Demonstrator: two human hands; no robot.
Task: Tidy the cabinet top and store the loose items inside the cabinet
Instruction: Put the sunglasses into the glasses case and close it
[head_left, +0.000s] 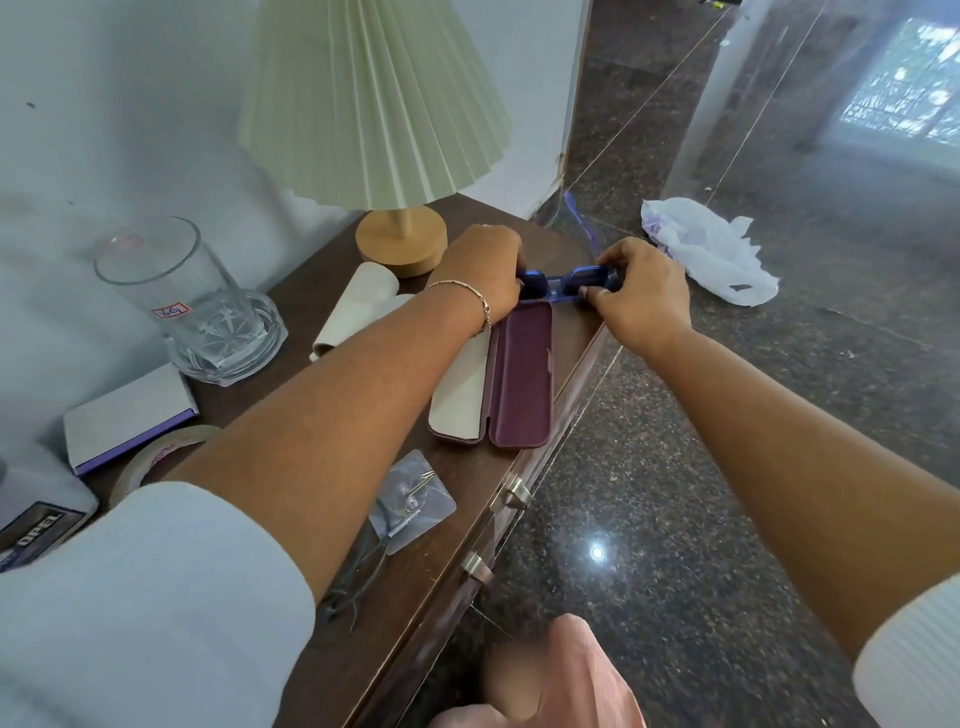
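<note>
- So, both hands are on the glasses, held just above the far end of the open case.
- L hand: curled round the frame's left end. Its fingers are mostly hidden behind the hand, so exact grip unclear.
- R hand: fingers pinch the frame's right end, thumb underneath.
- One temple arm sticks out away from the person, not folded. Prob. why both hands are needed: one steadies the frame, the other folds the arm so it fits the case.
- Case lies open near the front edge of the surface, lining up, i.e. ready to take the glasses. Glasses aren't in it yet.
- Loose items on the surface: glass, notebook, tape, clear packet, cable. Lamp stands at the back by the wall.
- Cabinet handles are just below the front edge. Drawers look closed, so storing is likely still to come.
- Risk: the case sits close to the edge and a nudge could tip it off.
</note>
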